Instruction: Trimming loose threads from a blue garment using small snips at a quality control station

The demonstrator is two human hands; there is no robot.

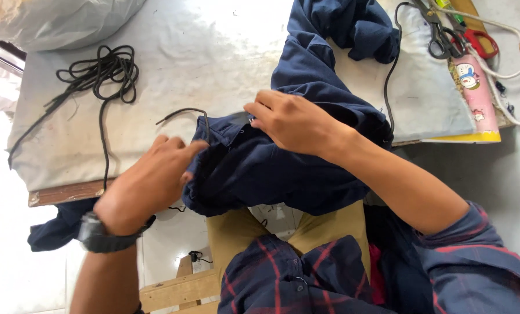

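1. Garment: navy cloth, bunched at the near edge of the table, one part trailing up across the tabletop toward the far side, the lower part hanging over the person's lap.
2. Table: covered in pale, worn sheeting, with a wooden edge showing at the near left.
3. Bag: a whitish plastic bag at the far left corner.
4. Right hand: palm down on top of the garment, fingers curled and pinching the fabric at a folded hem.
5. Left hand: at the garment's left edge, fingers closed on the cloth where a thin black cord end comes out.
6. Cord: a loose black coil on the left of the table, one strand running down over the near edge; a short end arches just above the left hand.
7. Watch: black, on the left wrist.
8. Scissors: dark blades, red handle, at the far right, well apart from both hands.
9. Pink case: just below the scissors, lying on a yellow-edged board.
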